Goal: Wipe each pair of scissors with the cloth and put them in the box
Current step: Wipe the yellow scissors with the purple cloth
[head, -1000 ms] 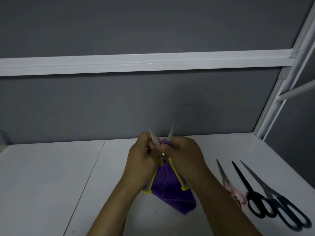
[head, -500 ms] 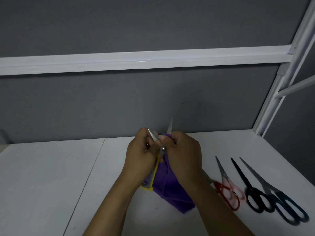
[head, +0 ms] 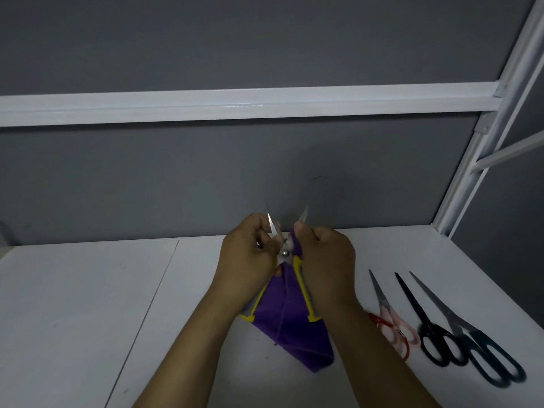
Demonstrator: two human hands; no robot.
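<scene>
Both hands work in the lower middle of the frame, raised a little over the white table [head: 88,304]. The left hand [head: 250,254] is curled around the held scissors [head: 285,254] just beside the pivot and keeps them with the tips up and the blades spread like a V; I think this is so that each blade can be reached alone, also its inner side. The right hand [head: 326,257] is closed on the purple cloth [head: 291,328] and pinches the cloth around the right blade with the thumb, while the rest of the cloth hangs down to the table under the wrists. Three more pairs lie in a row at the lower right, tips away from the person: red scissors [head: 385,316], black scissors [head: 426,328] and teal scissors [head: 477,346]. Probably they are parked there to wait for their turn, close to the right hand. The box is not in view, so nothing can be said about it. Compared with one second ago, the grip and the V of the blades are almost the same. The hands sit a little higher in the frame, more of the left blade shows, and the right forearm now uncovers part of the red handle.
</scene>
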